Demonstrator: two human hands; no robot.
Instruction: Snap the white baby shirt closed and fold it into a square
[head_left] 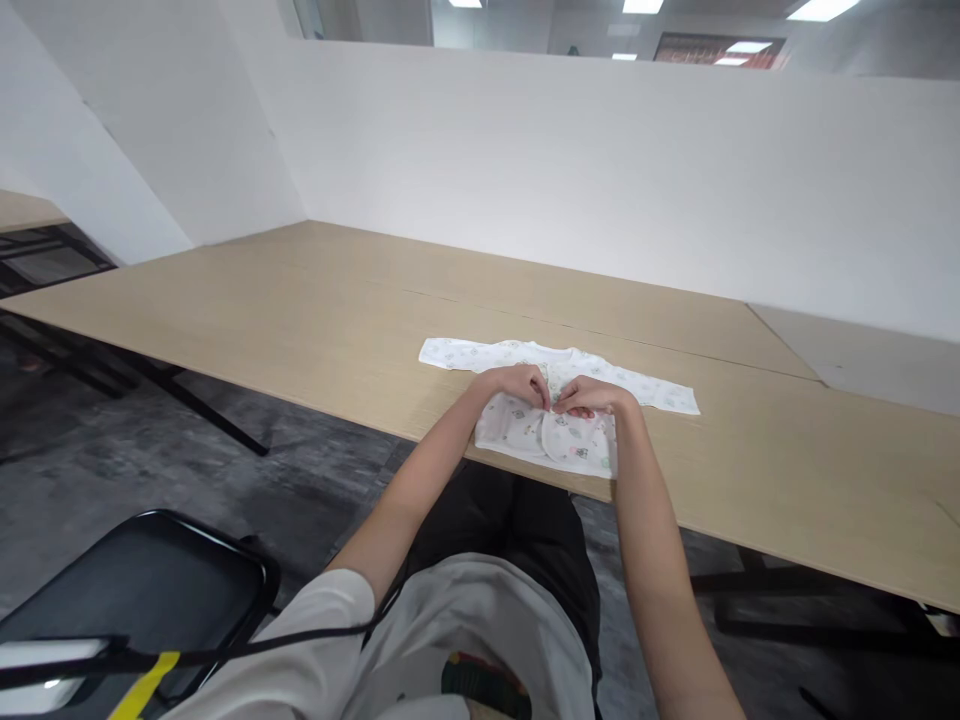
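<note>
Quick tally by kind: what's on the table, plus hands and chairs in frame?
Baby garment, white with small prints, flat on the wooden table: 1
Hands, left hand and right hand, both pinching the garment at its middle: 2
Black chair, at lower left: 1
Total: 4

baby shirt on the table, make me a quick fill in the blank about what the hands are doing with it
1. The baby shirt lies spread on a light ____ table.
2. Both sleeves are stretched out ____ on the tabletop.
3. The left hand and right hand pinch the shirt's front at its ____.

Missing words: wooden; flat; middle
</note>
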